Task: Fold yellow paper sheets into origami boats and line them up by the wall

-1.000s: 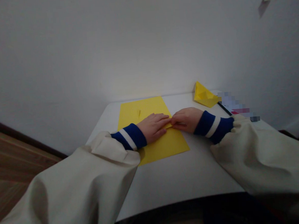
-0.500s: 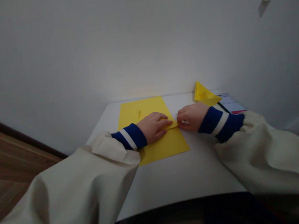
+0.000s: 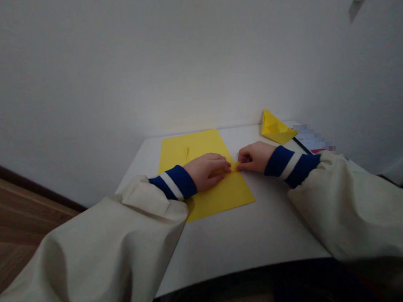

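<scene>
A large yellow sheet of paper (image 3: pixel 222 198) lies flat on the white table. Over its right half, a small folded yellow paper (image 3: pixel 235 167) is between my two hands, its shape mostly hidden by my fingers. My left hand (image 3: pixel 210 169) rests on the sheet, fingers bent and closed on the left part of the folded paper. Beside the sheet's right edge, my right hand (image 3: pixel 255 157) pinches the right end of that folded paper between thumb and fingertips.
A folded yellow paper boat (image 3: pixel 276 128) stands at the table's back right, beside a dark-edged flat thing (image 3: pixel 309 139) that is partly blurred. A pale wall rises behind the white table (image 3: pixel 242 240). Brown wood (image 3: pixel 17 237) is at the left.
My right hand has turned slightly, and its thumb and fingertips now press on the folded paper's end. My left fingers have curled in closer around the paper.
</scene>
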`<state>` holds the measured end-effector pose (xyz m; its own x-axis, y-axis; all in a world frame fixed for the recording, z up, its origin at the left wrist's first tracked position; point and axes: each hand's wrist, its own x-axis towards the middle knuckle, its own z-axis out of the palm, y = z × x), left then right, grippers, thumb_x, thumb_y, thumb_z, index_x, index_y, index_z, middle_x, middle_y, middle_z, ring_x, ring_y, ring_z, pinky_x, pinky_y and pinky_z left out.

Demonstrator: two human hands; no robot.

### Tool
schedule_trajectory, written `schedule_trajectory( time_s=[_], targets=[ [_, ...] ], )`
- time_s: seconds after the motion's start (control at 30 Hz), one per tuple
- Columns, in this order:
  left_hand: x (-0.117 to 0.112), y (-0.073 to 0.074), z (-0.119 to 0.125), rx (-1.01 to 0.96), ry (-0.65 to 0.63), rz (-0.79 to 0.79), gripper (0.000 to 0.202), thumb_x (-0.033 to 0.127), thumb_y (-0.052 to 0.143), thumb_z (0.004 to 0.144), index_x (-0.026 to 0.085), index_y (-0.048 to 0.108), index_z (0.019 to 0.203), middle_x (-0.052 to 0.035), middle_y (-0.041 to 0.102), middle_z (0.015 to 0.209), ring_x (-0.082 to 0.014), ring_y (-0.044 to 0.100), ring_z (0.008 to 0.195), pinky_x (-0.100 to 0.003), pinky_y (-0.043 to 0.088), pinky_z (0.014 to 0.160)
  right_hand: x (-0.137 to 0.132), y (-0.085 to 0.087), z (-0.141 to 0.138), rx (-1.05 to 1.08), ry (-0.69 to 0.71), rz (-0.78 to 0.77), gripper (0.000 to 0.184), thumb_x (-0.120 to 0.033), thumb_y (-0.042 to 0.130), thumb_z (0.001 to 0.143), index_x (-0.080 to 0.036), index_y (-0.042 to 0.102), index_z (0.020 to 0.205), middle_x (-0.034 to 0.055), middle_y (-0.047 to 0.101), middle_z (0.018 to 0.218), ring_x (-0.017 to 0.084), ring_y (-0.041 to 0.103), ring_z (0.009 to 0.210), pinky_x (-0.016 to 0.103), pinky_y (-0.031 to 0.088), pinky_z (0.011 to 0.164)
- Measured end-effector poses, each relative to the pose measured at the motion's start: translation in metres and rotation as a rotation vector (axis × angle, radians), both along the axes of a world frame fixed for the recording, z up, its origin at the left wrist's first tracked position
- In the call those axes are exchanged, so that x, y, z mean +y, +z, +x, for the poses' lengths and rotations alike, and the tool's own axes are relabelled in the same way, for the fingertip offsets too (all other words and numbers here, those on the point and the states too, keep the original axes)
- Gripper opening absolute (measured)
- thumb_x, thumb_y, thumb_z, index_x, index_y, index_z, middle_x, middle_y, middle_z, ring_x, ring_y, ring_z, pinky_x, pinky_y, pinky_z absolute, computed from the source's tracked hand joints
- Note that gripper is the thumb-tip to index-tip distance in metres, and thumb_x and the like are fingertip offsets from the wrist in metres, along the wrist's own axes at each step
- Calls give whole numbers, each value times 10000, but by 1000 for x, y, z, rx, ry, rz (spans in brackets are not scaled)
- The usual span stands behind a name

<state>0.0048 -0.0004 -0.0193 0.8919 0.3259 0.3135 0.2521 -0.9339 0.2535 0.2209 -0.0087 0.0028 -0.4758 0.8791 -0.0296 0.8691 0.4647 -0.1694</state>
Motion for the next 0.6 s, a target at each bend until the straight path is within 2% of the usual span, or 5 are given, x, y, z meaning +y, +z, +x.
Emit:
schedule_trajectory(
  time_s=[0.2,0.47,0.6],
  targets=[
    [-2,1,0,50,65,-8,338,186,492,812,159,533,1147,-102,602,1038,-208,549,963,-377,441,873,2,-2,-1,60,-26,-41,232,-421,592,738,-197,652,747,2,639,668,113,520,584,233,361,547],
    [0,-2,-1,69,-1,10,365,175,437,858,198,549,1204,-100,589,1089,-197,532,1018,-372,422,915,6,-3,4,103,-125,-116,342,-526,641,663,-191,642,727,12,654,688,120,549,608,236,379,539],
    [0,-3,-2,69,-12,40,350,218,395,901,213,565,1207,-106,588,1109,-187,535,1028,-359,420,921,7,-2,3,83,-156,-130,338,-525,662,638,-196,650,716,8,656,672,120,556,600,233,382,533]
  ],
)
